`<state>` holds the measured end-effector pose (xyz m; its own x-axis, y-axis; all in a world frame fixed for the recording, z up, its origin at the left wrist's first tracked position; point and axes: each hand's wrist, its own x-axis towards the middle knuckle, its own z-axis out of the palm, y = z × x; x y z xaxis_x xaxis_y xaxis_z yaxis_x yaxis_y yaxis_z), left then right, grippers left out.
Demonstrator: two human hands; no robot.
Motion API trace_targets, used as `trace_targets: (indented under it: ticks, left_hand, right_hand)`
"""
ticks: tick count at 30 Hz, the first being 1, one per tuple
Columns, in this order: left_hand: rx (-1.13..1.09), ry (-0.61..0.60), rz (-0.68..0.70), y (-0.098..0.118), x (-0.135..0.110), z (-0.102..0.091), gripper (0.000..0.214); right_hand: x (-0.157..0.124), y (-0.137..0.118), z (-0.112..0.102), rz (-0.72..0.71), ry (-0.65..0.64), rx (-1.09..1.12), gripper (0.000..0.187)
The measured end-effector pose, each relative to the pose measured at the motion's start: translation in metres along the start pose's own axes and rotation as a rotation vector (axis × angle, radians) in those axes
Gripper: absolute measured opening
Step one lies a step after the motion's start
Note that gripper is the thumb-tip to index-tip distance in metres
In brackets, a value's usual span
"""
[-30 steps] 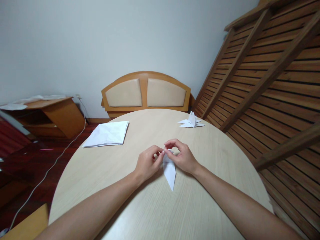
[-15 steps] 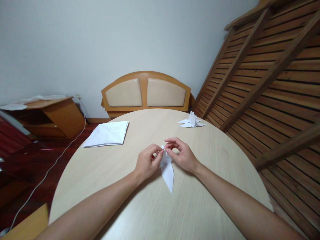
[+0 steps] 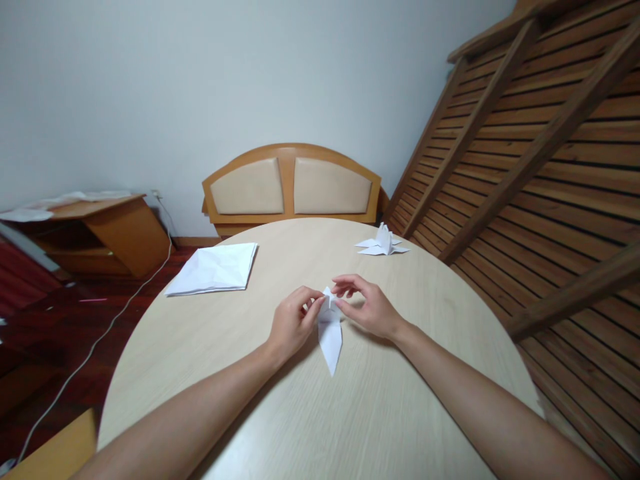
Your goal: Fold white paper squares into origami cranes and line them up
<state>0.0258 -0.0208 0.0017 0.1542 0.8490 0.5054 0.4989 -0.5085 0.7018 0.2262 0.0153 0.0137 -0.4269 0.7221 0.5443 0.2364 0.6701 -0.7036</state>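
Observation:
A long, pointed piece of folded paper, white and narrow, is held over the middle of the table, with its long tip towards me. My left hand is closed, pinching the upper left edge between thumb and fingers. At the upper right edge, my right hand has its curled fingers and thumb around the paper; how firmly they grip is hard to make out. A small flap and the paper's far tip show between the fingertips. Finished paper cranes, white with flat pointed wings, stand together at the far right of the table.
A stack of white paper lies on the round wooden table at the far left. Beyond the table stands a padded headboard. A slatted wooden frame leans at the right. A low cabinet and a white cable are at the left.
The long tip of the paper has swung slightly left and away from me. My right fingertips have shifted a little to the right, showing more of the far tip.

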Motion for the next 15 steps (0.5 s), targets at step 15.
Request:
trace_targets:
  ticks: [15]
  left_hand:
    - [0.337,-0.104,-0.098,-0.021,0.003,-0.002,0.033]
  right_hand:
    - [0.012,0.031,-0.051,0.121,0.525,-0.155,0.029]
